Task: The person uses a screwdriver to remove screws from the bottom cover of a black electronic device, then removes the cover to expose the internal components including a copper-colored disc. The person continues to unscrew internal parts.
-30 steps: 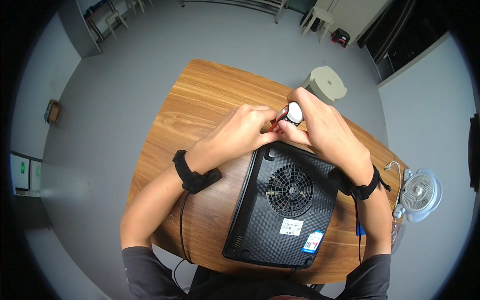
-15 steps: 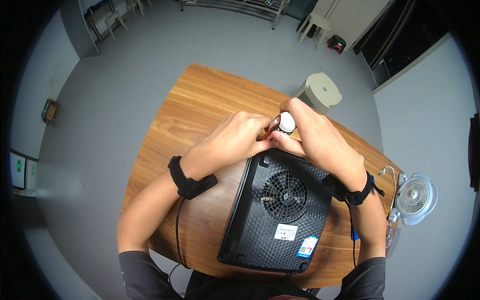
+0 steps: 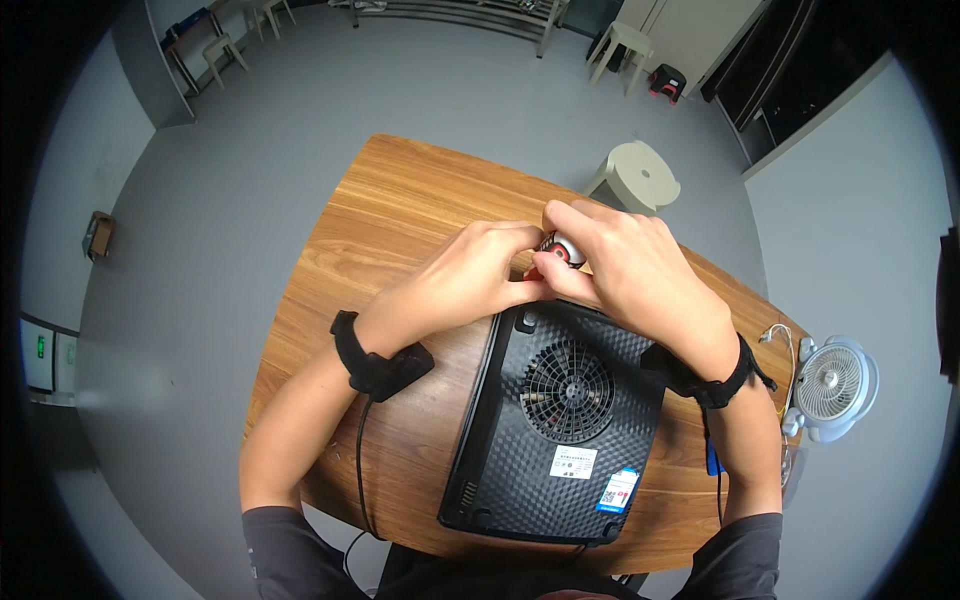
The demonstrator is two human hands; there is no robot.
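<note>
Grey floor point(image 3: 260, 150) spread around a wooden table point(image 3: 390, 200), its grain running across the broad top. Beyond the table's far edge stood a cream stool point(image 3: 642, 176), and farther back were a pale stool point(image 3: 627, 42) and a low black-and-red stool point(image 3: 667, 82). Near the left wall sat a brown box point(image 3: 99, 236).

On the table lay a flat black appliance point(image 3: 545, 480), with its textured, vented face upward. A round fan grille point(image 3: 568, 392) filled the upper middle of that face; below it were a white label point(image 3: 573, 462) and a blue-and-white sticker point(image 3: 618, 492).

Both hands met just past the appliance's far edge, over the table. Fingers and thumb of the right hand point(image 3: 630, 255) were wrapped round a small white-and-red object point(image 3: 568, 246), with some black on it, most of it hidden by the grip. The left hand point(image 3: 480, 268) curved in from the other side, thumb and forefinger held close to the object's red part; whether they pinched it could not be told.

Each wrist wore a black strap, the left strap point(image 3: 362, 365) trailing a dark cable point(image 3: 360, 480) over the table. At the right end, near the table's edge, was a pale blue-and-white fan point(image 3: 832, 388), a white cord point(image 3: 792, 345) beside it.
</note>
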